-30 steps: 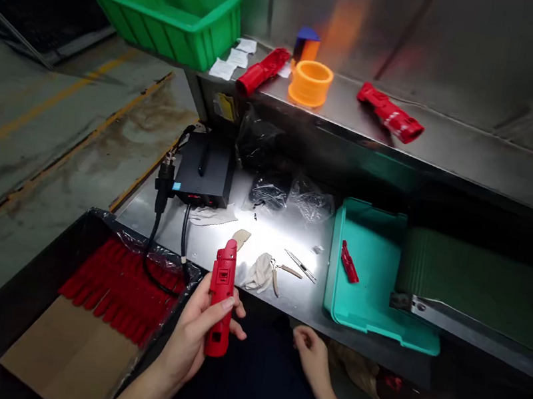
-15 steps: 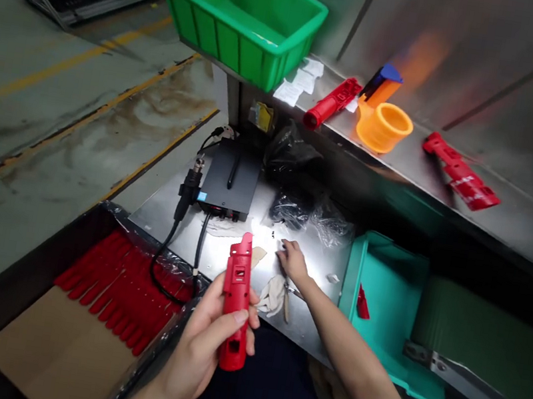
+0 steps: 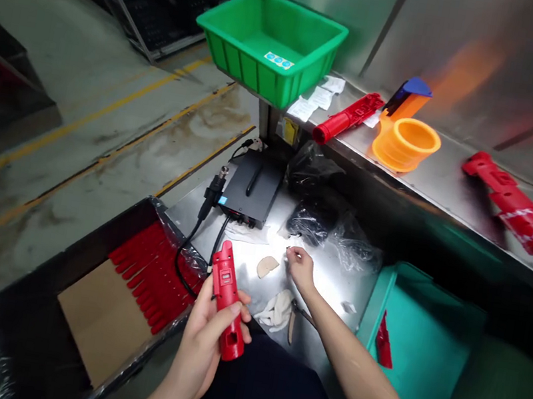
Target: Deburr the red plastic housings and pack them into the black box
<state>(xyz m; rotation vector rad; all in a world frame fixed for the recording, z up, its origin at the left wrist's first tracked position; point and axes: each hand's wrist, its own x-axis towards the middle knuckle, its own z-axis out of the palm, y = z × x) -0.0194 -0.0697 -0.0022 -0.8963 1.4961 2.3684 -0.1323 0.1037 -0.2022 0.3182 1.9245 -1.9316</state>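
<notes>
My left hand [image 3: 205, 333] is wrapped round a red plastic housing [image 3: 226, 279], its thumb across the lower half. The housing is long, has square openings, and tilts with its narrow end up and away from me. Over the metal worktop my right hand [image 3: 301, 271] has its fingertips pinched together. Something tiny and dark shows at those fingertips, too small to name. Close by lie a tan rounded pad [image 3: 266, 266] and a crumpled white glove [image 3: 275, 310]. Beside the glove is a tool [image 3: 291, 325] with a light handle, partly hidden by my right forearm.
A dark control box [image 3: 254, 187] with a cabled black tool [image 3: 211, 194] stands behind. Left, a lined bin holds red parts [image 3: 154, 269] and cardboard [image 3: 103, 322]. A teal tray [image 3: 429, 320] is right. The shelf bears a green bin [image 3: 266, 71], an orange holder [image 3: 403, 147] and red housings [image 3: 347, 118].
The view has swung, so the surroundings sit further right and lower. My right fingers have closed into a pinch. The red housing now leans to the left, still in my left hand.
</notes>
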